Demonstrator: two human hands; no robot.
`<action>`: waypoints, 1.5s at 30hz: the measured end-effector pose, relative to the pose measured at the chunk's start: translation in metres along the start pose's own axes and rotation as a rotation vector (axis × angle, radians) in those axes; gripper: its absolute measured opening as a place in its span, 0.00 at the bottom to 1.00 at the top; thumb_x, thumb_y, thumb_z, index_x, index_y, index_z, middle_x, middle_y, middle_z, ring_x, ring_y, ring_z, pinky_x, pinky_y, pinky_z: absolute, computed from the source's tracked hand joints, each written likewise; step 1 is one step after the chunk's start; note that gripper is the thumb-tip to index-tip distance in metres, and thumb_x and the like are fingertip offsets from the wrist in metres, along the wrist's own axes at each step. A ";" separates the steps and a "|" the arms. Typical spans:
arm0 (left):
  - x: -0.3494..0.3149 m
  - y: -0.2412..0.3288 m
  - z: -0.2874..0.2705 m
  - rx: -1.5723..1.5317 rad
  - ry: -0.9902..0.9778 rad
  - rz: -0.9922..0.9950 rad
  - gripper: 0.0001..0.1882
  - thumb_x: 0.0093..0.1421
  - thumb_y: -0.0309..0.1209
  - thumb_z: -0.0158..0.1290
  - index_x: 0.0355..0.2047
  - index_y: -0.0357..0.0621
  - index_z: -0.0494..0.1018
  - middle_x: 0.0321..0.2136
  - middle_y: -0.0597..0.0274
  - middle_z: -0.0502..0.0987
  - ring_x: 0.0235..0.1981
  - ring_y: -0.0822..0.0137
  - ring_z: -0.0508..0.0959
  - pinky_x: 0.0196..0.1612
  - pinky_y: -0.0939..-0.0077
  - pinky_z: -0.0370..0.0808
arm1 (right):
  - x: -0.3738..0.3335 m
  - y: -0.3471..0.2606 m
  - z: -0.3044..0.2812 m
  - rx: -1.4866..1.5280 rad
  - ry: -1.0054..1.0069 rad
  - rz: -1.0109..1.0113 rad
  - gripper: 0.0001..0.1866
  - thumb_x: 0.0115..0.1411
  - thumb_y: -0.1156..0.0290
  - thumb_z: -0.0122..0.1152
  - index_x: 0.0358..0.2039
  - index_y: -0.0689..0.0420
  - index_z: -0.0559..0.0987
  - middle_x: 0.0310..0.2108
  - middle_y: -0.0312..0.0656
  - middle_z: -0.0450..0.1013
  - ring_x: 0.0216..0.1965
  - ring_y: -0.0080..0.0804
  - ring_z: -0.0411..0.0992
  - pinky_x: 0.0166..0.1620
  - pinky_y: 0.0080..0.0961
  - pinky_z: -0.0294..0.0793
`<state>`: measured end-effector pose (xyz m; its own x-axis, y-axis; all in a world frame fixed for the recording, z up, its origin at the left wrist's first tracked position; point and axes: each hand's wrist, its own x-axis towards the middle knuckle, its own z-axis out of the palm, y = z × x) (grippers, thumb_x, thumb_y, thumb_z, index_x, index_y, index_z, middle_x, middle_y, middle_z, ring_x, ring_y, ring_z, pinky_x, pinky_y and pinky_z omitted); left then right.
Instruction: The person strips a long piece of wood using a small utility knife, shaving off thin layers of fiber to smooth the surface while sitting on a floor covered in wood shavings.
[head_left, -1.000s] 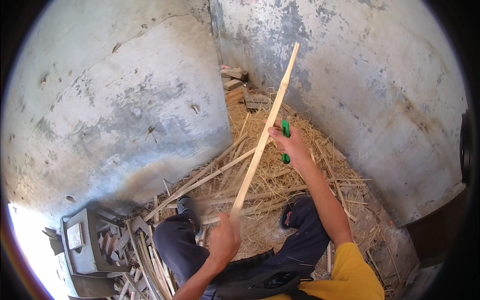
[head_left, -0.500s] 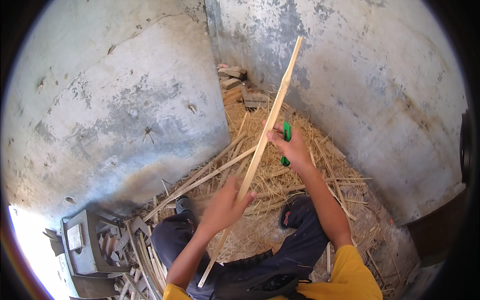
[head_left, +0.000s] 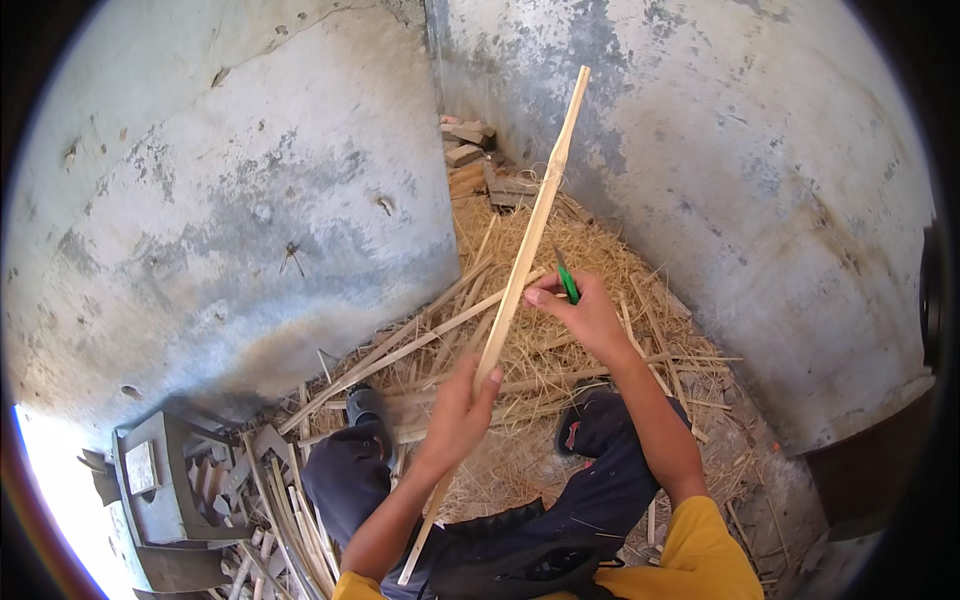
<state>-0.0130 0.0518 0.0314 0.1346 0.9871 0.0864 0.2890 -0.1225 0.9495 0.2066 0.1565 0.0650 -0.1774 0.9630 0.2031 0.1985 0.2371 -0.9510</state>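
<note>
Peeling walls [head_left: 330, 150], straw [head_left: 622, 262] heaped below. Strip [head_left: 522, 262] is in front of the person, just left of right hand [head_left: 588, 308], long axis lower left to upper right. Left hand [head_left: 458, 418], nearer its lower end, wraps it; right hand, apart, grips green knife [head_left: 568, 286], strip contact unclear. Strip pale, slim, knobby near top.

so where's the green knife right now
In the head view, the green-handled knife is a little right of centre, in the grip of the right hand, just to the right of the long bamboo strip.
</note>
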 end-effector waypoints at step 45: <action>-0.011 0.006 -0.009 0.203 0.056 0.076 0.17 0.79 0.36 0.41 0.34 0.37 0.65 0.17 0.53 0.68 0.18 0.55 0.70 0.26 0.59 0.66 | -0.014 -0.010 0.029 -0.552 0.153 -0.592 0.16 0.66 0.60 0.68 0.45 0.59 0.86 0.36 0.44 0.84 0.28 0.38 0.82 0.29 0.31 0.78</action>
<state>-0.0212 0.0406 0.0392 0.1118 0.9777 0.1778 0.4657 -0.2096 0.8598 0.1790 0.1366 0.0652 -0.2763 0.6558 0.7025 0.5653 0.7021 -0.4331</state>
